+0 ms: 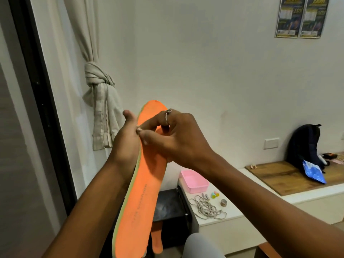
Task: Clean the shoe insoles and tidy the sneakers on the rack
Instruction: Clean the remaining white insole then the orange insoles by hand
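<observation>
Here, the right grip (178, 138) has its thumb and forefinger pinched together on the left edge of the orange insole (147, 183). It wears a ring on one finger, and its other fingers are curled over the insole's face. The left grip (124, 146) holds the same insole from the left side, thumb upright beside the edge and fingers tucked behind, out of sight. The insole stands nearly upright between the two forearms, one rounded end up and far, the other end near at the bottom of the view. Just right of that near end a second orange insole (157, 243) shows, below a black shelf (171, 205). Right of the shelf a white surface (232, 218) carries a pink tray (193, 180), a tangle of grey laces (206, 209) and a small metal cap (224, 202). Farther right a dark backpack (303, 144) and a blue packet (314, 174) sit on a wooden board (279, 175). A knotted curtain (100, 101) hangs at the far left.
</observation>
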The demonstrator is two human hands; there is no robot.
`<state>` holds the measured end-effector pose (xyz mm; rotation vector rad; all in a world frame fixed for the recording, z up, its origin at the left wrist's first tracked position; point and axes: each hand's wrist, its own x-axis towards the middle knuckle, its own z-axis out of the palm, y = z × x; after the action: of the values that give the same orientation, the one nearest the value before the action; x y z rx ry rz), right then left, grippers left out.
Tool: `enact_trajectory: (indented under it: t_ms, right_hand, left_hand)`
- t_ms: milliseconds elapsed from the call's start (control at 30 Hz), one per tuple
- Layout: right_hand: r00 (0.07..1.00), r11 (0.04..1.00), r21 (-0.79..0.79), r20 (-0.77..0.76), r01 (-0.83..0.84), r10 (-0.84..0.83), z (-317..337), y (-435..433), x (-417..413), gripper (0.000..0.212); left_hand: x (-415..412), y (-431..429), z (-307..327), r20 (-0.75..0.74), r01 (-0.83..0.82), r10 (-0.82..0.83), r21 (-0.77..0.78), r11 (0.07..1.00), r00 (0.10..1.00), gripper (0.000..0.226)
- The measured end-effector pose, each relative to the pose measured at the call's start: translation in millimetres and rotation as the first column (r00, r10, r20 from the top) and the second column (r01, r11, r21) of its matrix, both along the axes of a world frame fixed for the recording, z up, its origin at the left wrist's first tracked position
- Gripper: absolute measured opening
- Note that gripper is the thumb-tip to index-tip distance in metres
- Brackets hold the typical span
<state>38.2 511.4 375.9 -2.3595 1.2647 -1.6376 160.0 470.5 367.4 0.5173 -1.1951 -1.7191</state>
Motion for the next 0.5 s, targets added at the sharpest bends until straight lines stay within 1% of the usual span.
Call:
enact_trajectory:
  t_ms: [33,67,100,133,200,267,333,400,500]
  right_hand:
    - [0.998,0.998,0.04,-0.037,-0.058,0.059,0,5,0,0.013]
    - [0.993,0.996,0.056,-0.089,-0.071,0.076,1,8,0,0.019]
    - [0.99,0.997,0.054,-0.13,-0.05,0.056,3,8,-1,0.021]
    - [0.988,0.999,0.032,-0.152,-0.006,0.01,4,4,-2,0.016]
    - [0.984,0.991,-0.053,-0.13,0.119,-0.125,10,-8,-6,0.004]
    - [0.962,0.959,-0.12,-0.064,0.255,-0.264,17,-23,-10,0.004]
    - [0.948,0.941,-0.124,-0.009,0.315,-0.319,20,-33,-12,0.008]
    - [0.959,0.953,-0.115,-0.014,0.28,-0.283,14,-31,-8,0.008]
    - [0.988,0.993,-0.047,-0.11,0.105,-0.11,-1,-12,-1,0.004]
  left_hand:
    - [3,-6,0,0.01,-0.027,0.027,0.009,1.0,1.0,0.09]
    - [5,-9,1,0.018,-0.035,0.035,0.013,0.999,0.999,0.093]
    - [6,-11,1,0.019,-0.024,0.024,0.018,1.0,1.0,0.093]
    - [5,-10,1,0.002,0.011,-0.011,0.033,0.999,1.0,0.093]
    - [-1,-6,-1,-0.034,0.081,-0.08,0.029,0.996,0.996,0.09]
    - [-7,-3,-4,-0.034,0.105,-0.105,-0.002,0.994,0.994,0.081]
    - [-8,-4,-6,-0.018,0.109,-0.109,-0.013,0.994,0.994,0.077]
    - [-6,-5,-5,-0.015,0.07,-0.07,-0.011,0.997,0.997,0.078]
    - [1,-11,-1,-0.038,-0.003,0.003,-0.005,1.0,0.999,0.088]
